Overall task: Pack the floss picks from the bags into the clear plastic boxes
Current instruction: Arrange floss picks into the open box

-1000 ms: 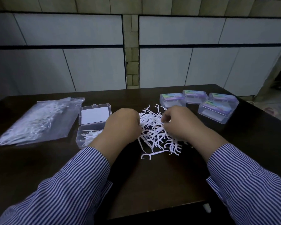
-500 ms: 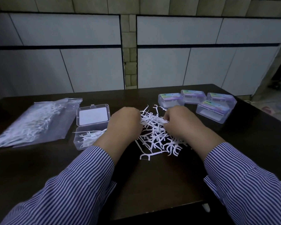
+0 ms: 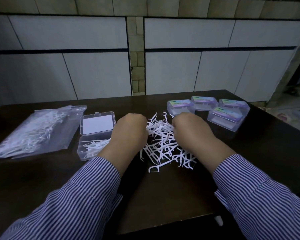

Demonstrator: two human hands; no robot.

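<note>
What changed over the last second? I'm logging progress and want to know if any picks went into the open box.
Very little. Both hands, left hand and right hand, stay curled over the loose pile of floss picks, shifting only slightly; whether they pinch any is hidden. The open box holds the same few picks. The bag and four closed boxes stayed put.

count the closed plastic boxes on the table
4, clustered at the table's far right: closed boxes far left, far middle, far right, nearest. None seems hidden.
</note>
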